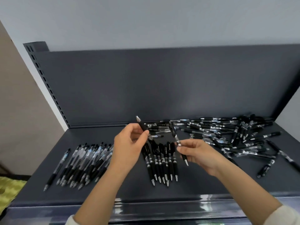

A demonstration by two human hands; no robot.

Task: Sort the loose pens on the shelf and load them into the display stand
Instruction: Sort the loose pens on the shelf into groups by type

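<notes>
My left hand (128,146) pinches a black pen (142,125) that points its silver tip up and away. My right hand (199,152) holds another black pen (176,138) by its middle, tip down toward me. Both hands hover over a sorted row of black pens (162,161) lying side by side in the shelf's middle. A second sorted group, clear-barrelled pens with black grips (84,163), lies to the left. A loose heap of mixed pens (235,135) covers the right part of the shelf. No display stand is in view.
The dark grey shelf (194,184) has a tall back panel (162,86) and a glossy front rail (162,207). A perforated upright (47,85) stands at the left. Something yellow-green (8,189) lies below the shelf's left end.
</notes>
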